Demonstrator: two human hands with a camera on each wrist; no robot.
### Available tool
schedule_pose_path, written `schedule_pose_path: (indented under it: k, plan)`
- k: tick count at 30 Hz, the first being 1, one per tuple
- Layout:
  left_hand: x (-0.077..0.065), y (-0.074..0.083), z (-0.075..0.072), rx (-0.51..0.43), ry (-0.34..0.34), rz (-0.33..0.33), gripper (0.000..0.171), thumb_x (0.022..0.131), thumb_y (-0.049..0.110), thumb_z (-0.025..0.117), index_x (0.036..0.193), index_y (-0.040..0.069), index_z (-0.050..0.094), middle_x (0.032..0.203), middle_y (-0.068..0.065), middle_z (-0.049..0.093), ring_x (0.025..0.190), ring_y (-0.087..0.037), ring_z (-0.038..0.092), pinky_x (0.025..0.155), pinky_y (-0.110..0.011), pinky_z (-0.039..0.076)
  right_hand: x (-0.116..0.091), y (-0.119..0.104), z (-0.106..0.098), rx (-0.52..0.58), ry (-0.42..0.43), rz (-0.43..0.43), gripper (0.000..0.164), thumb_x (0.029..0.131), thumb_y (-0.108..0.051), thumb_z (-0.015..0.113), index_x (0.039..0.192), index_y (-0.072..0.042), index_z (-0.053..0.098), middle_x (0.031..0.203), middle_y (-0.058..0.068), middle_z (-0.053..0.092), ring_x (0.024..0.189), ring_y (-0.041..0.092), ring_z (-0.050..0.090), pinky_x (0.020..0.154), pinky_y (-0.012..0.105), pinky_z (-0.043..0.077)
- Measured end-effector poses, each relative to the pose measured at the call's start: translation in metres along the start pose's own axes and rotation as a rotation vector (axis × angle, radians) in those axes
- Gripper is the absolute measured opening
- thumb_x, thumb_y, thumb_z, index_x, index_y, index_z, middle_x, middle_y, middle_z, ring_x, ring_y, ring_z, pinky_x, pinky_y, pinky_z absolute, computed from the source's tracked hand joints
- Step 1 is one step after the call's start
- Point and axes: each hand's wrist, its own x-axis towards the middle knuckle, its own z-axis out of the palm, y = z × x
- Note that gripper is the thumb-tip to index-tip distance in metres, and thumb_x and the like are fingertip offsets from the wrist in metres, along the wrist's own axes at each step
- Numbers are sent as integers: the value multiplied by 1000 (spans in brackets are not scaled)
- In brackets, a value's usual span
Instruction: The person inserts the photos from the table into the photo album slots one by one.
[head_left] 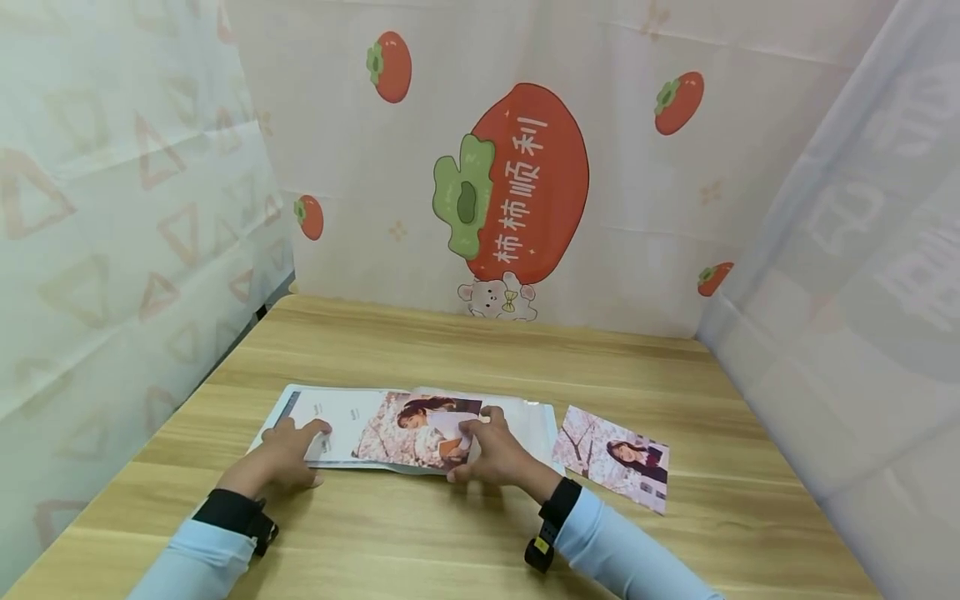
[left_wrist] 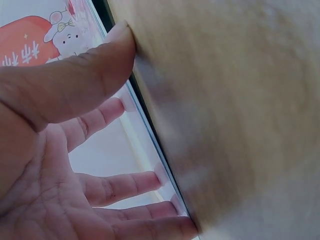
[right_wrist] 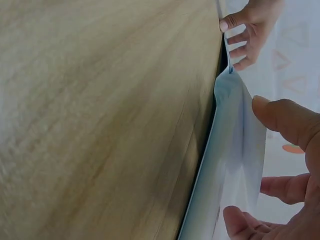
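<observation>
An open photo album [head_left: 300, 408] with pale blue edges lies flat on the wooden table. My left hand [head_left: 285, 454] rests on its left page, fingers spread, with the thumb at the near edge. In the left wrist view the fingers [left_wrist: 117, 189] lie straight across the page. Over the middle of the album, my right hand [head_left: 495, 450] pinches the right edge of a photo [head_left: 405, 425] showing a person among pink blossoms. From the right wrist, the photo [right_wrist: 253, 145] stands slightly raised over the page, thumb [right_wrist: 277, 117] on its near edge.
A second blossom photo [head_left: 592, 446] lies askew on the table [head_left: 750, 500], right of the album. Cloth hangings [head_left: 337, 125] with persimmon prints stand behind and along both sides of the table.
</observation>
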Motion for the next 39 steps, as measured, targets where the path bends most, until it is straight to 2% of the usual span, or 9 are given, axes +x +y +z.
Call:
schedule_pose_path:
  k: [6,14,23,33,39]
  plan:
    - [0,-2,2,4,3,-3,65,68,20,82,123,7,50,106,-30,41,85,-44,41,68,-54,40,3,2,3,3,-26,-9,65,68,-32,83,121,-4,57,133,24,34,118,35,42,91,42,40]
    - [-2,-3,7,-5,-2,-2,63,68,18,82,122,7,51,104,-29,41,85,-44,41,67,-53,40,12,0,9,33,-68,-27,67,70,-29,82,126,-4,54,132,19,39,119,31,42,94,40,38]
    - [-3,-3,11,-7,6,-5,64,68,18,82,123,9,51,104,-28,41,84,-43,41,66,-51,41,25,-12,19,2,-128,-16,71,71,-23,82,131,-6,48,141,19,33,127,35,32,97,44,35]
    - [-1,-2,7,-2,23,2,65,68,18,82,124,9,51,101,-26,42,84,-42,40,65,-49,40,42,-23,25,-51,-129,-35,52,71,-25,81,116,-11,59,140,16,37,126,36,28,94,42,34]
    - [-1,0,2,-12,20,6,64,68,18,82,123,8,51,100,-25,41,84,-42,40,65,-49,40,50,-29,27,-84,-136,-53,51,72,-29,80,117,-13,61,138,11,40,125,31,30,94,38,33]
